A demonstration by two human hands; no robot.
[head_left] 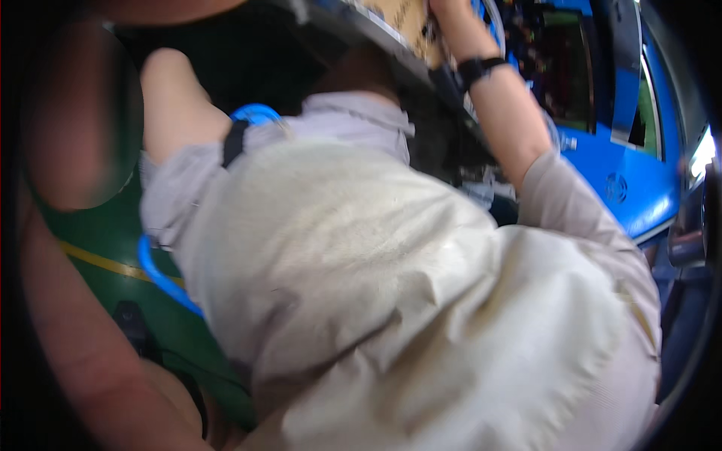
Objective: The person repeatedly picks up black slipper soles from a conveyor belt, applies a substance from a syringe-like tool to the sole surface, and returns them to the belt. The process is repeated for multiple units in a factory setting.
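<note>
My left hand point(83, 120) is very near the lens at the left, large and smeared. Its forearm rises from the lower left, and a blurred finger point(173, 9) crosses the top edge. Whether it holds or touches anything is not visible. My right hand point(451, 11) reaches to the top edge, over a brown cardboard-like surface point(398, 16) on the bench. Its fingers are mostly cut off, so their grip is hidden. A black watch point(477, 69) circles that wrist.
A blue machine housing point(632, 177) with a dark window point(568, 71) stands at the right. Blue curved edging point(158, 270) shows beside my lap. Below lies a green floor point(98, 233) with a yellow line point(105, 261), a black object point(134, 323) and a dark cable.
</note>
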